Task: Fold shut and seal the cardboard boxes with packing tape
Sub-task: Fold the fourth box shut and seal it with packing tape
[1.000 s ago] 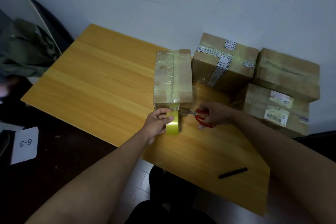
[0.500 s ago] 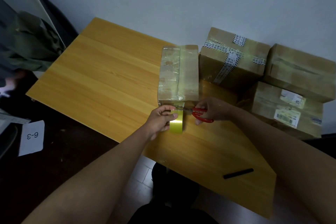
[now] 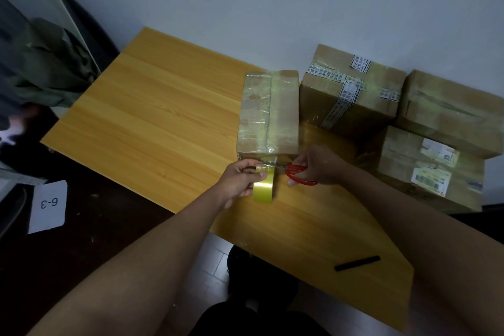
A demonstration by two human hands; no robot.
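At the far left, off the table (image 3: 152,117), lies a white card marked "6-3" (image 3: 48,206). The left hand (image 3: 240,181) grips the yellow packing tape roll (image 3: 264,185), fingers curled round it, holding it on edge just in front of the near end face of the long cardboard box (image 3: 268,113). That box lies with its long axis running away from the person toward the wall, directly beyond both hands; a clear strip already runs along its top seam. A short span of tape (image 3: 268,165) stretches from the roll up to the near end face. The right hand (image 3: 319,165) grips the red-handled scissors (image 3: 300,174), fingers curled through the loops, blades pointing left at that span; how far apart the blades stand cannot be told. Both hands are about equally near the box end. The cut turns on keeping the span taut between roll and box. Further right, three other boxes (image 3: 351,90) stand stacked against the wall, and a black marker (image 3: 357,263) lies near the front edge.
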